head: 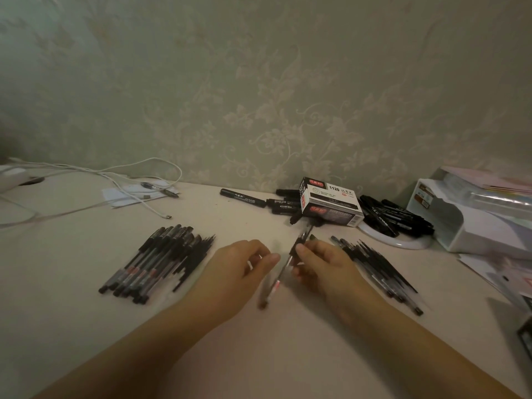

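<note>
holding one pen (280,272) above the table (86,326), between left pile (155,260) and right pile (380,269): your right hand (319,266) pinches its dark upper end, fingers curled. your left hand (239,272) sits curled beside the barrel; blur hides any grip. judged step: capping. next: seat the cap straight, then lay the pen on the left pile.

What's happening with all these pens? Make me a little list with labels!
right hand: pinches a blurred pen
left hand: close beside that pen; grip unclear
left pen pile: lies on the table, left of the hands
right pen pile: lies by the right wrist
marker box: marked 1120, near the wall
black markers: heaped around the box
white cables: far left
</note>
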Tool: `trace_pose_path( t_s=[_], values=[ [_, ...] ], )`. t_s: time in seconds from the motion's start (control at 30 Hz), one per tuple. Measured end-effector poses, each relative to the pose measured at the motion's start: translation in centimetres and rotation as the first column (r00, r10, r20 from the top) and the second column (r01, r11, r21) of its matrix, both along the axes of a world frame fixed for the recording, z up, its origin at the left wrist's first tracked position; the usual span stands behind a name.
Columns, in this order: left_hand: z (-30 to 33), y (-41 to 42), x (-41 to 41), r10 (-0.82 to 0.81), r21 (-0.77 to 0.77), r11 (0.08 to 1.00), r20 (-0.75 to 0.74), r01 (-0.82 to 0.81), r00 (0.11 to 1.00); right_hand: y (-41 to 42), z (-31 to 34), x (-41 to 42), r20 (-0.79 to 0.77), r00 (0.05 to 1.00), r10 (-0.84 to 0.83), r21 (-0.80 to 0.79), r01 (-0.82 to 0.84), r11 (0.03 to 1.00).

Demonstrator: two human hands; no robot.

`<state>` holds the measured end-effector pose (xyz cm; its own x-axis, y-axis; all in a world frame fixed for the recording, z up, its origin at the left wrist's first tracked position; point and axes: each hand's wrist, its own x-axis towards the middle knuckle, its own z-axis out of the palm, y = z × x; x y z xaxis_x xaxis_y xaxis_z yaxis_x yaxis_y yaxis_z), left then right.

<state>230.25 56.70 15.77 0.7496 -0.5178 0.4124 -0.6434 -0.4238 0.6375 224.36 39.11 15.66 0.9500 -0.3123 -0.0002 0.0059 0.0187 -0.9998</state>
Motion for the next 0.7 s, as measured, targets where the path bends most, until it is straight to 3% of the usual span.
trace_pose_path(
  t_s=[0.1,0.27,0.47,0.7],
  values=[
    [0.07,-0.03,-0.15,-0.009,0.026,1.0,-0.004,0.009,1.0,0.06,-0.32,-0.11,0.018,0.999,0.051,0.014,-0.052,0.999],
    [0.16,-0.13,-0.2,-0.058,0.094,0.994,0.057,0.053,0.997,0.13,-0.23,-0.54,0.038,0.991,0.128,-0.133,-0.122,0.984],
    [-0.02,0.23,0.18,-0.056,0.147,0.988,0.092,0.042,0.994,-0.24,-0.48,-0.33,0.103,0.993,-0.05,-0.055,0.056,0.997],
    [-0.24,-0.29,-0.06,-0.176,0.133,0.977,0.076,0.165,0.981,0.27,-0.72,-0.56,0.119,0.981,0.152,-0.2,-0.126,0.972]
  ],
)
